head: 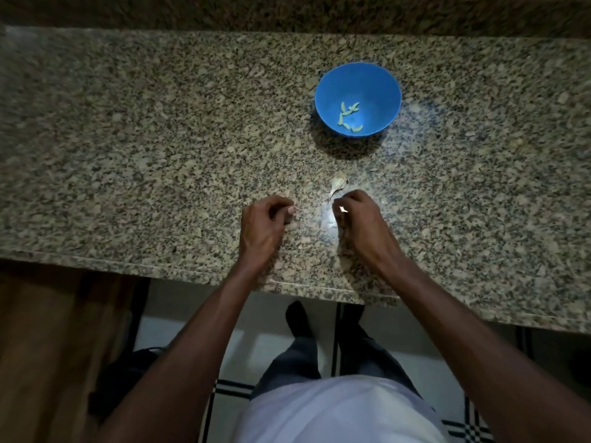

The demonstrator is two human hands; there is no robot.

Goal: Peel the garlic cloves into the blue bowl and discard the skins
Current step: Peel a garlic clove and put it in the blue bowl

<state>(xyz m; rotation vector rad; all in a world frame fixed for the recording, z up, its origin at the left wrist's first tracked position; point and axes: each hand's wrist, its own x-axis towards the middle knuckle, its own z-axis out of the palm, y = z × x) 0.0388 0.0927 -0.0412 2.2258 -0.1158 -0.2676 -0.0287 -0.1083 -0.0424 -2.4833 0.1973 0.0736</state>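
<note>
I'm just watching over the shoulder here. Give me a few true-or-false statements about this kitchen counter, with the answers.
1. The blue bowl holds several peeled cloves. True.
2. The bowl sits on a wooden board. False: it stands directly on the granite counter.
3. A piece of garlic lies on the counter between the bowl and the hands. True.
4. The right hand rests inside the bowl. False: it is near the counter's front edge, pinching something small and pale.
</note>
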